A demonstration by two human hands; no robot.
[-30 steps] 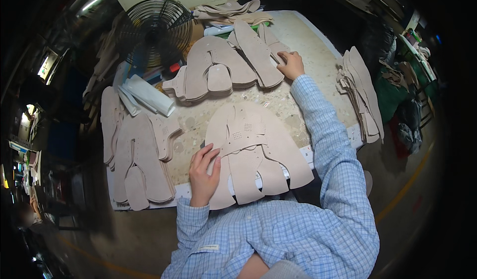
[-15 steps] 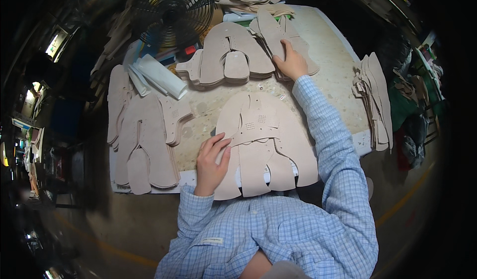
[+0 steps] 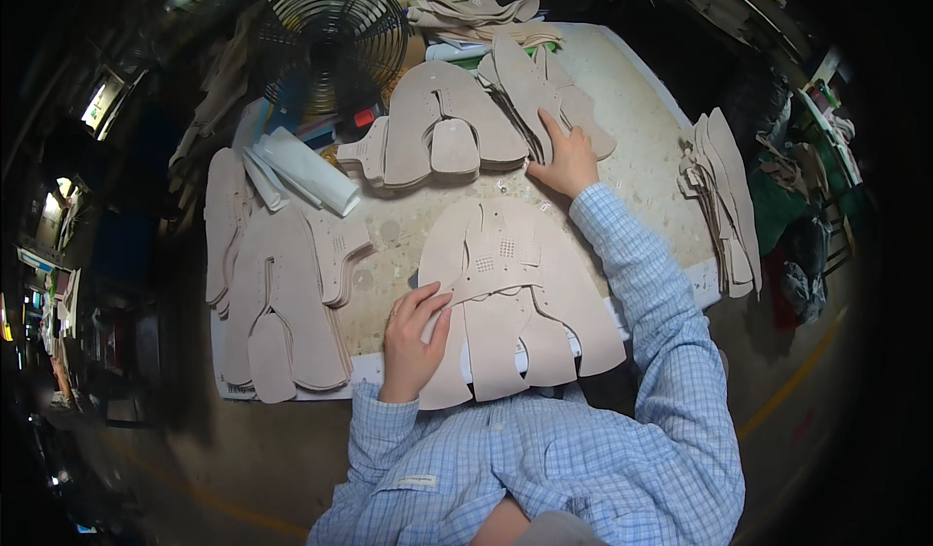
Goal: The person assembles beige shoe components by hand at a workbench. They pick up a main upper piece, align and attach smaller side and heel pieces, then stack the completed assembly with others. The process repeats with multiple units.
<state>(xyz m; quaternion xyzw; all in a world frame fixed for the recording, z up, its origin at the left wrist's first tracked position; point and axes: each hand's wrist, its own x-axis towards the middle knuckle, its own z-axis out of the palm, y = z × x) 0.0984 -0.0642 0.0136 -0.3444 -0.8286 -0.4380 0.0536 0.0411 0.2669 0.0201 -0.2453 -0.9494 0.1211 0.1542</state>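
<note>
Beige cut panels (image 3: 573, 323) lie overlapped at the lower centre of the frame, along the near edge of the bench (image 3: 637, 99), probably for close handling. At left, stacked pieces (image 3: 296, 274) sit apart, seemingly grouped by shape. The left hand (image 3: 413, 347), half-open with loosely curved fingers, rests on the panels' left margin, apparently steadying them and clasping nothing. At upper centre, a notched stack (image 3: 408, 128) lies within reach. Beside it, the right hand (image 3: 569, 160) spreads thumb and forefinger wide on a loose pile (image 3: 520, 85), perhaps keeping its layers in place; its other fingertips are hard to make out. At far right, a bundle (image 3: 727, 196) hides its lower layers.
</note>
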